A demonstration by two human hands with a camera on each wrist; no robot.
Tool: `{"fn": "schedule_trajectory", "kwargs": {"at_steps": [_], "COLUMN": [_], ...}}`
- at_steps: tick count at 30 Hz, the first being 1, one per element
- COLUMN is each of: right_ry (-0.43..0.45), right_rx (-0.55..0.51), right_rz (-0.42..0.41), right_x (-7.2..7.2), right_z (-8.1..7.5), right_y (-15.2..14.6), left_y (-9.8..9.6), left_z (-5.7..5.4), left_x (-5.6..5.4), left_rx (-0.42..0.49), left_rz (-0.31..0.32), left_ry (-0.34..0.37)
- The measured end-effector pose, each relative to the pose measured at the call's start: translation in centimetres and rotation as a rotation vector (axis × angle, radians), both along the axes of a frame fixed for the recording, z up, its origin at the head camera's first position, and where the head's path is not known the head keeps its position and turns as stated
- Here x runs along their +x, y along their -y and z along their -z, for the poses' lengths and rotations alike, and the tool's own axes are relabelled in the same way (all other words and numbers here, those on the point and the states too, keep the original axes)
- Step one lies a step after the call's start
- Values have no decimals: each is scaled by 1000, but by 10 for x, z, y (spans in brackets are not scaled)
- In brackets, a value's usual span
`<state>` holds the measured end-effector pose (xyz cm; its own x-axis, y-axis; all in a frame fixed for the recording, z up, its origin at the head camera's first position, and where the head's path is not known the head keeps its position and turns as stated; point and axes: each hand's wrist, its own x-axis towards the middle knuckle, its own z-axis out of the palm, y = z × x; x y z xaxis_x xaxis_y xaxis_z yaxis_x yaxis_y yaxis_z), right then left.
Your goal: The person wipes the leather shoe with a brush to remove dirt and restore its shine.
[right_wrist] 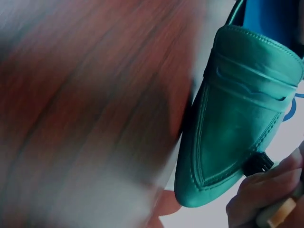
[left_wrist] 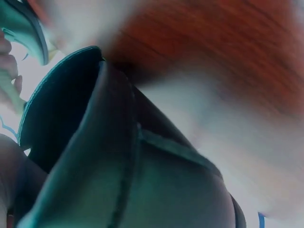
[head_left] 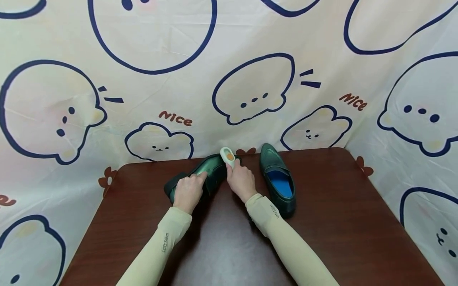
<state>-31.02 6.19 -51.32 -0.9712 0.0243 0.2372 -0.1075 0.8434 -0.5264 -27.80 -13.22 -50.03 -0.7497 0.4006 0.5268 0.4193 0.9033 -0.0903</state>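
Observation:
My left hand (head_left: 189, 193) grips a dark green leather loafer (head_left: 214, 169) near its opening, the toe angled to the upper right. In the left wrist view, part of the hand reaches into the shoe's opening. My right hand (head_left: 241, 180) holds a small brush (head_left: 228, 156) with a pale handle and an orange oval at its end. In the right wrist view, the brush's dark bristles (right_wrist: 259, 163) lie against the edge of the stitched toe. A matching loafer (head_left: 277, 178), blue insole showing, stands just right of my right hand.
A brown wooden table (head_left: 340, 226) with rounded far corners lies beneath my arms. Behind it and at both sides hangs a pale cloth (head_left: 214, 35) with cartoon outlines, close against the table's far edge.

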Motion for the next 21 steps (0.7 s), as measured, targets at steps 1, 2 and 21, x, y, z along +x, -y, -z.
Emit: {"fn": "schedule_trajectory", "kwargs": {"at_steps": [1,2,21], "right_ry": [5,11,66], "right_rx": [1,1,-94], "right_rz": [9,19,88], "right_x": [-1,-1,-4], "right_z": [1,1,3], "right_y": [-1,-3,-21], "left_y": [-1,-1,4], "left_z": [-1,-1,0], "left_x": [0,0,1], "left_rx": [-1,-3,-11], "left_rz": [-1,-2,-13], "left_ry": [-2,-4,26]}}
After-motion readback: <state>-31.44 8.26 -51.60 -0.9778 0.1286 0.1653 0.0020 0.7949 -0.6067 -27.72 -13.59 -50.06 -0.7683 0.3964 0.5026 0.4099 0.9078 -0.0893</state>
